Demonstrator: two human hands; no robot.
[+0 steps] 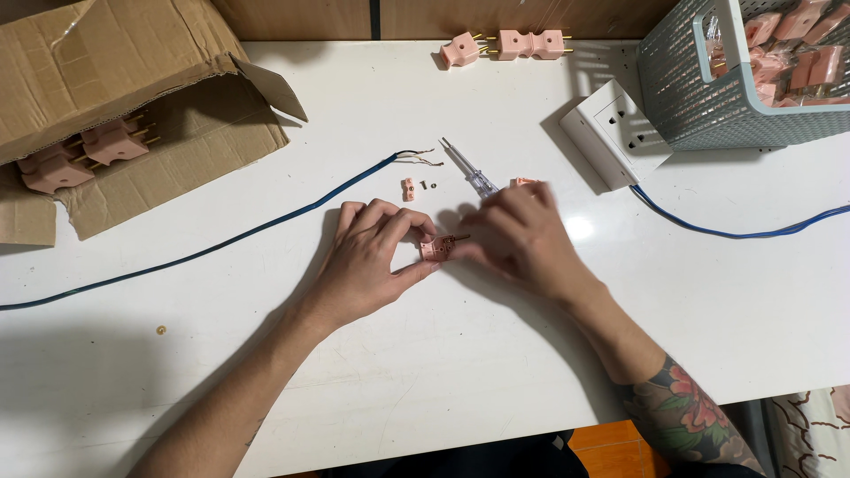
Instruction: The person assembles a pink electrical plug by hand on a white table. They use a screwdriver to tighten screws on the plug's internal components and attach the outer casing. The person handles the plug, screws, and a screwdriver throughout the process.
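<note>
The white bench [425,354] is carrying everything, with a torn cardboard box [106,80] of pink plugs lying far left of the hands and a grey basket [699,97] standing far right. A blue cable [221,243] is running just beyond the left hand [367,265], whose grip is pinching an opened pink plug half [435,249]. The right hand [522,239], its grip closing narrow, is touching that plug's brass pin; a screwdriver [467,168] is lying just above.

bare counter [443,372] lies open near the body; beyond the hands a screwdriver [469,168], small pink part [408,188] and blue cable [266,226] block passage.
</note>
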